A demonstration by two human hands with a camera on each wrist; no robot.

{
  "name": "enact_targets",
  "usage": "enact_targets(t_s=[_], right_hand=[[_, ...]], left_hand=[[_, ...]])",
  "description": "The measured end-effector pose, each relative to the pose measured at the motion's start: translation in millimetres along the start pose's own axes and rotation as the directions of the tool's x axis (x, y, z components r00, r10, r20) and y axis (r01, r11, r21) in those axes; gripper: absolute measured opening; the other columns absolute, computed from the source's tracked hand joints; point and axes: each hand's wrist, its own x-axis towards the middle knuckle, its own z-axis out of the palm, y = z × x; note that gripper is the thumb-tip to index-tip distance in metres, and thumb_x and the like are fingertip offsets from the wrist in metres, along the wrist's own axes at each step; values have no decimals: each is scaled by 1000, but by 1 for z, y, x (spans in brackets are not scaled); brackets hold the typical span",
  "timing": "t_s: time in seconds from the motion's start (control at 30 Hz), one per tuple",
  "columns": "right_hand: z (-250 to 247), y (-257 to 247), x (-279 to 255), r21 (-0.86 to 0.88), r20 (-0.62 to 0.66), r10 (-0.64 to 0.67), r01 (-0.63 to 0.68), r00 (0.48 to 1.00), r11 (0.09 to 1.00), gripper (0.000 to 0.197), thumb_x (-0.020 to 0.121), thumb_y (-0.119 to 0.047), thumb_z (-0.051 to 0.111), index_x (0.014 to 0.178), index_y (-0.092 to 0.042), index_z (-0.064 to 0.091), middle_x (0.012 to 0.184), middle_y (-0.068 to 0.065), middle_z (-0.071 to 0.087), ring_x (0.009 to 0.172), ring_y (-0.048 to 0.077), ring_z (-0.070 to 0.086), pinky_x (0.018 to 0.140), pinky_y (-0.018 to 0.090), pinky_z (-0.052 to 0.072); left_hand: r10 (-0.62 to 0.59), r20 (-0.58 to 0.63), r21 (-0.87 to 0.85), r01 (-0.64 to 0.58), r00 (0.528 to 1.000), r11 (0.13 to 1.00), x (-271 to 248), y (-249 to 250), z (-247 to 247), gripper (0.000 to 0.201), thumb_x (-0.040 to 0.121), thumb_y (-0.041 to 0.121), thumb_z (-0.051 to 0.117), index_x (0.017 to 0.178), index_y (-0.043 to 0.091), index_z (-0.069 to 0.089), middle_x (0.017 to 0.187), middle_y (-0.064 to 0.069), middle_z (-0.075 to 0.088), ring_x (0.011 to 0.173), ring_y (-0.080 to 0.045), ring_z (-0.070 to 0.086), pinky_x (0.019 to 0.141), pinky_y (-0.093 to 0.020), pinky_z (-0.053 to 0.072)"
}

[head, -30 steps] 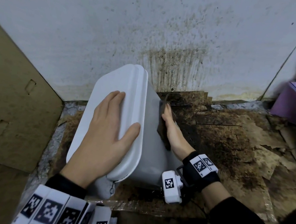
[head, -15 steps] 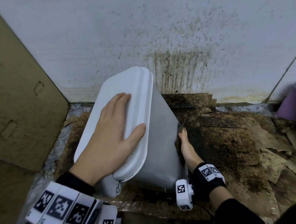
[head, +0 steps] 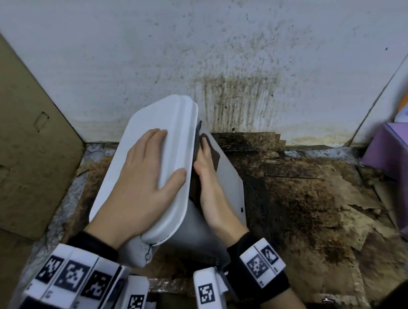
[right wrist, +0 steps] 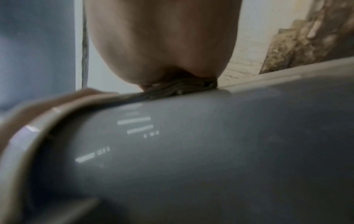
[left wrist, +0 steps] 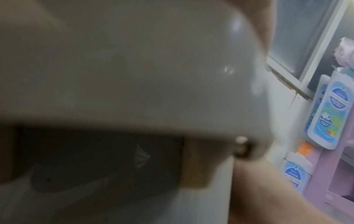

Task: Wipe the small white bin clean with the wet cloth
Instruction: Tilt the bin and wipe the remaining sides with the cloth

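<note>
The small white bin [head: 223,176] stands tilted to the left on the floor by the wall, its lid [head: 176,123] shut. My left hand [head: 145,171] lies flat on the lid with straight fingers and the thumb at the lid's right edge. My right hand [head: 208,172] presses a dark wet cloth [head: 214,155] flat against the bin's right side wall, just under the lid rim. In the right wrist view the cloth [right wrist: 182,89] is squeezed between my hand [right wrist: 162,45] and the grey-looking bin wall [right wrist: 210,151]. The left wrist view is filled by the blurred lid [left wrist: 134,68].
The wall [head: 209,41] behind is stained with dark splashes. Dirty brown cardboard [head: 318,204] covers the floor to the right. A cardboard panel [head: 12,121] leans at the left. A purple box [head: 402,170] sits at the right. Bottles [left wrist: 325,113] hang on a rack in the left wrist view.
My right hand has slid the cloth up the bin's side wall, from low near the floor to just under the lid rim. The left hand has stayed flat on the lid.
</note>
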Motion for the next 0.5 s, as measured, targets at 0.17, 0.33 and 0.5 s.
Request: enact_targets(t_s=[0.17, 0.33, 0.5], right_hand=[[0, 36, -13, -210, -100, -133, 110, 986, 971, 49, 115, -28, 21, 161, -43, 12, 172, -22, 3, 155, -9, 2, 129, 27, 6], [-26, 111, -53, -82, -262, 163, -191, 951, 978, 44, 114, -30, 24, 150, -49, 9, 170, -23, 2, 154, -10, 4, 131, 36, 8], [-30, 131, -76, 35, -345, 342, -352, 874, 935, 48, 114, -30, 25, 159, -37, 8, 172, -16, 3, 155, -3, 7, 129, 29, 6]], left_hand=[[2, 2, -25, -2, 1000, 1000, 0, -5, -1, 87, 86, 66, 35, 160, 22, 18, 165, 7, 18, 151, -6, 13, 117, -21, 9], [-6, 2, -54, 6, 1000, 999, -4, -10, -5, 84, 88, 64, 38, 159, 24, 19, 164, 8, 20, 151, -5, 15, 120, -26, 12], [-3, 2, -43, 3, 1000, 999, -3, -4, -3, 83, 89, 62, 38, 159, 24, 18, 165, 8, 19, 151, -9, 16, 120, -27, 12]])
